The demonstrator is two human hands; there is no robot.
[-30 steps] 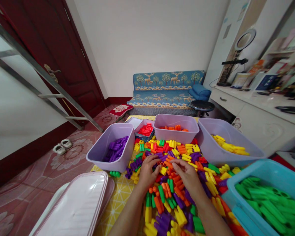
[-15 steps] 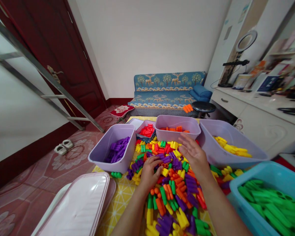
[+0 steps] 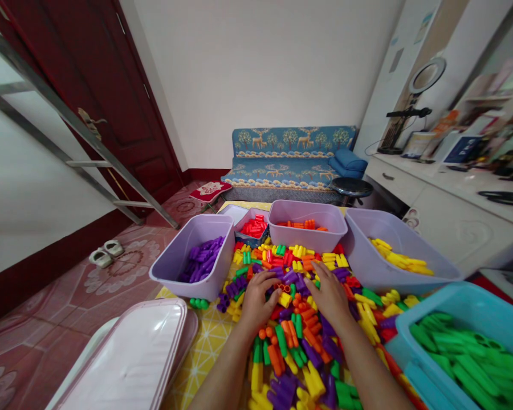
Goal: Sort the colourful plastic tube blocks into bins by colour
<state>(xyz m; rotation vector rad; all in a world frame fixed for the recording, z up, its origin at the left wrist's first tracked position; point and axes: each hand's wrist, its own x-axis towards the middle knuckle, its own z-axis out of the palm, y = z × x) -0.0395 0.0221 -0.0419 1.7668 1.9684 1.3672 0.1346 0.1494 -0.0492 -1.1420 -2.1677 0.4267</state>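
Note:
A heap of chunky plastic building blocks (image 3: 299, 336) in yellow, orange, purple, green and red covers a yellow patterned tablecloth (image 3: 200, 353). My left hand (image 3: 259, 302) lies palm down on the heap's near left side, fingers pointing right, and its palm hides whatever is beneath. My right hand (image 3: 327, 296) rests on the blocks with its fingers spread and holds nothing visible. Between the two hands sits a small orange piece (image 3: 283, 287). Sorted blocks fill the surrounding bins: purple in a lilac bin (image 3: 209, 273), orange in another (image 3: 308, 239), yellow in a third (image 3: 389, 267), and green in a blue one (image 3: 453, 296).
A small tray of red blocks (image 3: 250, 233) stands between the lilac bins. A pale pink lid (image 3: 132, 359) lies at lower left. Beyond are a sofa (image 3: 288, 159), a round stool (image 3: 350, 188), a white cabinet (image 3: 461, 222), a leaning ladder (image 3: 72, 131) and a red door (image 3: 111, 97).
My right hand, raised and open half a second ago, has come back down onto the blocks. An orange clump seen in front of the sofa then no longer shows.

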